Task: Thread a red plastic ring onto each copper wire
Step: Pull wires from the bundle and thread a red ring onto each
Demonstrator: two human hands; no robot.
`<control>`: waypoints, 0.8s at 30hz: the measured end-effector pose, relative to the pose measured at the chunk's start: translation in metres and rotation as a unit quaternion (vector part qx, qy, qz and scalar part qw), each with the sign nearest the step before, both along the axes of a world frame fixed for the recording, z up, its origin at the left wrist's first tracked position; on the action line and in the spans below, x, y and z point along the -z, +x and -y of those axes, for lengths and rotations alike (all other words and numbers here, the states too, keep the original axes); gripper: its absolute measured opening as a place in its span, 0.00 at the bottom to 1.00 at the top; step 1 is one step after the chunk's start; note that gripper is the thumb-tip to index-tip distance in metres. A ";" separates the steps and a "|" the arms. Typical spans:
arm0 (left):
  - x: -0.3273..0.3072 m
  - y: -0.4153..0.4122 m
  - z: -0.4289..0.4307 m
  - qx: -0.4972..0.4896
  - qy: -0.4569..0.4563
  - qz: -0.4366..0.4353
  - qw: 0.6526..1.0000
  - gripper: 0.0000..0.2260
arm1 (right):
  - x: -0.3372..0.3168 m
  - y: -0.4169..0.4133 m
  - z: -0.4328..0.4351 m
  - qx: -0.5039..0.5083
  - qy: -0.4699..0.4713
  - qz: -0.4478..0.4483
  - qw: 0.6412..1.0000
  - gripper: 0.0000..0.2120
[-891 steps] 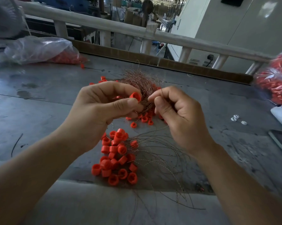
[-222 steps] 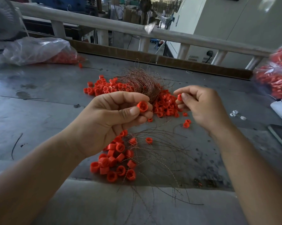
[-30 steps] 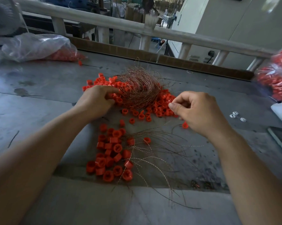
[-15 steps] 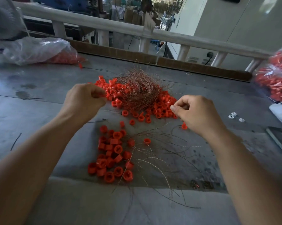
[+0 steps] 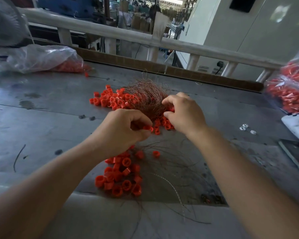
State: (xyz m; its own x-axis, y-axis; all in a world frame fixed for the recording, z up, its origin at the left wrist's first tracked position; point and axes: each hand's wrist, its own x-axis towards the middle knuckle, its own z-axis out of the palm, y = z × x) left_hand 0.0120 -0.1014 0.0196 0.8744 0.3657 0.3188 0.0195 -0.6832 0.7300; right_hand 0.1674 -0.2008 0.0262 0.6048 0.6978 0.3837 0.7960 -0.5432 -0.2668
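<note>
1. Fingers of my left hand [image 5: 121,133] pinch a red ring [image 5: 148,128] just before the copper wire tangle [image 5: 143,99].
2. At the tangle's right edge my right hand [image 5: 185,114] curls (gripping wire? cannot tell).
3. Bare table [image 5: 50,126] lies open leftward; loose rings [image 5: 121,178] crowd its near edge.

One red ring [image 5: 148,127] between fingers of left hand [image 5: 121,133], right hand [image 5: 183,114] at copper wire tangle [image 5: 145,97].

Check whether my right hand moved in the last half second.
Yes. The right hand shifted left, fingers now reaching the right edge of the tangled copper wire bundle.
</note>
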 end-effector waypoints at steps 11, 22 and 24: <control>-0.001 0.001 -0.003 0.007 -0.028 0.003 1.000 0.11 | 0.004 0.006 0.001 -0.063 0.061 0.083 0.993 0.03; 0.001 0.002 -0.004 0.014 -0.032 -0.002 0.999 0.11 | -0.002 -0.007 0.017 -0.106 0.162 0.001 0.981 0.06; 0.000 0.001 -0.003 0.017 -0.034 0.001 0.999 0.11 | -0.006 -0.009 0.021 -0.110 0.191 -0.006 0.975 0.07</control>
